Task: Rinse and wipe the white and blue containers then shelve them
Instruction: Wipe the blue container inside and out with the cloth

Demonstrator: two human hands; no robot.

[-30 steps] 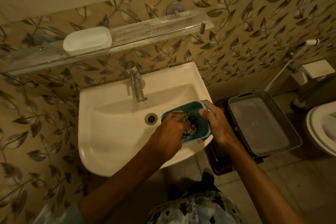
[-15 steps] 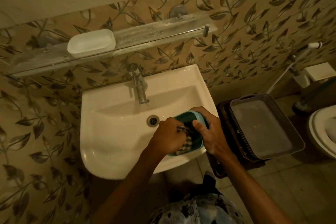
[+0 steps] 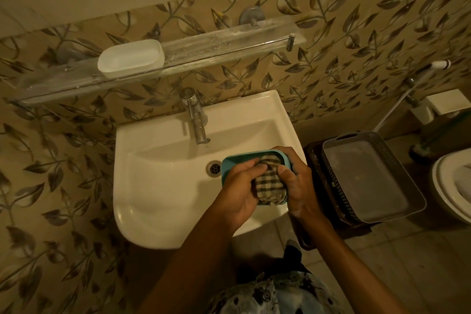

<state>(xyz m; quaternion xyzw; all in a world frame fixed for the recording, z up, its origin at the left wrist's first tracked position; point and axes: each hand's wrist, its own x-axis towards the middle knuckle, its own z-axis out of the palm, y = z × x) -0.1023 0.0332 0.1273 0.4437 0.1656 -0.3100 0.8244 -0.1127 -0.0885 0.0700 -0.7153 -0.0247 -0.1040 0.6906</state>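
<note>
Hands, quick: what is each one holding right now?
Left hand: grips the checked fabric cloth inside the blue plastic container.
Right hand: grips that container by its right side.

Cloth [image 3: 267, 181] in container [image 3: 225, 168] over sink [image 3: 158, 186]; shelf [image 3: 216, 46] behind.

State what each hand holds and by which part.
Right hand grips the blue container by its right rim and wall; left hand pinches the bunched checked cloth inside it.
</note>
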